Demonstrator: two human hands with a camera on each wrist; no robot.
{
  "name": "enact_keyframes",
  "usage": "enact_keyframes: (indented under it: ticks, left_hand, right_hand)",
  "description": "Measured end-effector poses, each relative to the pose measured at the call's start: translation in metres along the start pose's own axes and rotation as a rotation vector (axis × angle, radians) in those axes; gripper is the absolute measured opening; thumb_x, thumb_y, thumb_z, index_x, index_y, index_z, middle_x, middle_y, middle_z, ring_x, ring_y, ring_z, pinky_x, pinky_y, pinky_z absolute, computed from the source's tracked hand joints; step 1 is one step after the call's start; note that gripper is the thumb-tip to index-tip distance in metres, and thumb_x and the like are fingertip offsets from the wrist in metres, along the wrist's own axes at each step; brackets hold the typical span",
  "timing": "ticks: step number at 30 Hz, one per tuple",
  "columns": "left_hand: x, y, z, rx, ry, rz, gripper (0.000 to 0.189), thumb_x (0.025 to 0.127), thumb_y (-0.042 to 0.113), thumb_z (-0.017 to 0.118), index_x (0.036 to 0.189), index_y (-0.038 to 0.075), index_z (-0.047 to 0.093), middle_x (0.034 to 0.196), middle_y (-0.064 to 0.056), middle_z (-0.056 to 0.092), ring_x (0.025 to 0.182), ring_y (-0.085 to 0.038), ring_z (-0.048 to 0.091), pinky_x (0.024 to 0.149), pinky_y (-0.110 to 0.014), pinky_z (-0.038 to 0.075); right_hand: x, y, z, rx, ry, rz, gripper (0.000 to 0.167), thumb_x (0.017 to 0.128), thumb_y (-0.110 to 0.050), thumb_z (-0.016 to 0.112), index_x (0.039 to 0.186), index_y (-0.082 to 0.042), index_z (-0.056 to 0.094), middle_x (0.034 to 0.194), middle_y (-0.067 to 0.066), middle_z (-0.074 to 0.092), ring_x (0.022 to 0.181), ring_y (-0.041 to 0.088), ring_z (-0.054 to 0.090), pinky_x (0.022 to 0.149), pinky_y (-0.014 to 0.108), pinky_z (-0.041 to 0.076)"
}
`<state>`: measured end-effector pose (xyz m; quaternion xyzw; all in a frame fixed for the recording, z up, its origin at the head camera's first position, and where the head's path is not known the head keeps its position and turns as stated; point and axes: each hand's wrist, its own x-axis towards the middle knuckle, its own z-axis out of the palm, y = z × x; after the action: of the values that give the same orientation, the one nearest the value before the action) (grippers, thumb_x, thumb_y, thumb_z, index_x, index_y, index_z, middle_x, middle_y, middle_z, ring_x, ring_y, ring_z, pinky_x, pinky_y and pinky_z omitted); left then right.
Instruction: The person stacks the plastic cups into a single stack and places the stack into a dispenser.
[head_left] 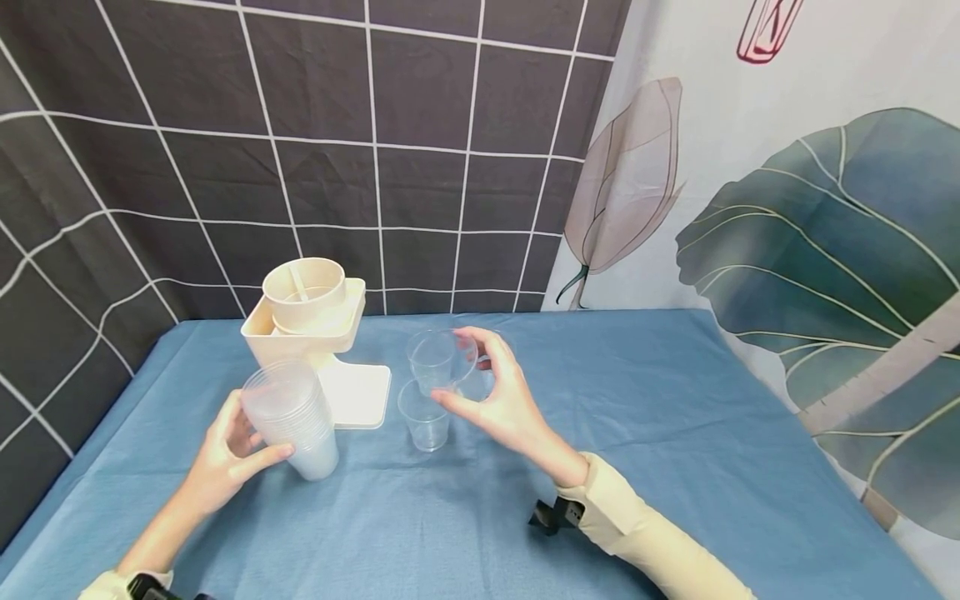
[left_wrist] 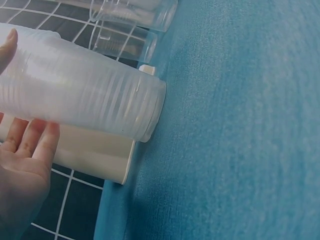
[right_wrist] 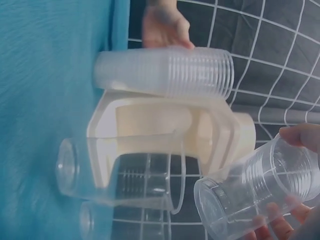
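Observation:
A tall nested stack of clear plastic cups (head_left: 296, 421) is gripped by my left hand (head_left: 225, 458), its thumb on the near side. In the left wrist view the bottom of the stack (left_wrist: 145, 107) is close to the cloth; whether it touches, I cannot tell. My right hand (head_left: 504, 400) holds a single clear plastic cup (right_wrist: 250, 187) between thumb and fingers, tilted and, in the right wrist view, base toward the table. Beside it, one clear cup (head_left: 429, 425) stands upright on the cloth, with another clear cup (head_left: 432, 367) behind it.
A cream holder (head_left: 337, 333) with a round container (head_left: 300, 304) on top and a pale flat base plate (head_left: 363, 396) stands behind the stack. Blue cloth (head_left: 660, 433) covers the table. A dark gridded curtain (head_left: 315, 100) hangs behind, a leaf-patterned one (head_left: 825, 250) at the right.

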<state>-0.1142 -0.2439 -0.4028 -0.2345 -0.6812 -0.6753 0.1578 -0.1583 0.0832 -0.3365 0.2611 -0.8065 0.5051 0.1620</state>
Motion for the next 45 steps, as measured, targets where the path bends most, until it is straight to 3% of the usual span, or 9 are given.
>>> enact_keyframes:
  ticks: [7, 14, 21, 32, 38, 45]
  left_hand:
    - [-0.001, 0.0, 0.0, 0.012, 0.005, -0.013, 0.074, 0.064, -0.031, 0.06, 0.125, 0.007, 0.044, 0.119, 0.008, 0.059, 0.11, -0.001, 0.056, 0.089, -0.01, 0.046]
    - [0.0, 0.0, -0.001, 0.015, 0.005, -0.02, 0.074, 0.064, -0.031, 0.06, 0.125, 0.008, 0.044, 0.119, 0.008, 0.058, 0.111, -0.001, 0.056, 0.089, -0.01, 0.046]
    - [0.0, -0.001, -0.001, 0.016, 0.006, -0.019, 0.074, 0.064, -0.031, 0.06, 0.125, 0.008, 0.044, 0.118, 0.008, 0.059, 0.11, 0.0, 0.056, 0.088, -0.01, 0.047]
    - [-0.001, -0.001, -0.001, 0.013, 0.007, -0.017, 0.074, 0.064, -0.031, 0.06, 0.125, 0.008, 0.044, 0.118, 0.008, 0.058, 0.11, 0.0, 0.056, 0.089, -0.01, 0.046]
    - [-0.001, -0.001, 0.0, 0.011, 0.009, -0.014, 0.075, 0.064, -0.032, 0.06, 0.126, 0.008, 0.044, 0.119, 0.008, 0.058, 0.111, 0.0, 0.056, 0.089, -0.01, 0.046]
    - [-0.001, -0.002, 0.0, -0.009, 0.004, 0.007, 0.075, 0.063, -0.033, 0.059, 0.126, 0.006, 0.044, 0.119, 0.006, 0.059, 0.111, -0.001, 0.057, 0.088, -0.011, 0.047]
  right_hand:
    - [0.006, -0.01, 0.008, 0.03, -0.015, -0.012, 0.066, 0.072, -0.02, 0.082, 0.13, -0.014, 0.051, 0.119, 0.006, 0.056, 0.108, 0.024, 0.049, 0.09, 0.041, 0.045]
    - [0.011, -0.018, 0.017, 0.051, -0.025, -0.046, 0.066, 0.072, -0.02, 0.082, 0.13, -0.014, 0.051, 0.118, 0.002, 0.056, 0.109, 0.022, 0.049, 0.091, 0.033, 0.044]
    - [0.017, -0.023, 0.027, 0.072, -0.029, -0.089, 0.067, 0.072, -0.02, 0.082, 0.131, -0.013, 0.05, 0.119, 0.0, 0.055, 0.113, 0.018, 0.05, 0.09, 0.039, 0.045]
    - [0.025, -0.033, 0.039, 0.163, 0.032, -0.106, 0.069, 0.071, -0.015, 0.081, 0.131, -0.014, 0.047, 0.12, 0.004, 0.059, 0.114, 0.014, 0.054, 0.091, 0.032, 0.045]
    - [0.028, -0.039, 0.043, 0.229, 0.006, -0.111, 0.068, 0.073, -0.012, 0.079, 0.132, -0.012, 0.044, 0.124, 0.01, 0.058, 0.118, 0.024, 0.053, 0.093, 0.035, 0.045]
    - [0.03, -0.049, 0.046, 0.256, -0.012, -0.114, 0.066, 0.074, -0.013, 0.078, 0.13, -0.013, 0.043, 0.125, 0.003, 0.058, 0.118, 0.016, 0.052, 0.095, 0.03, 0.043]
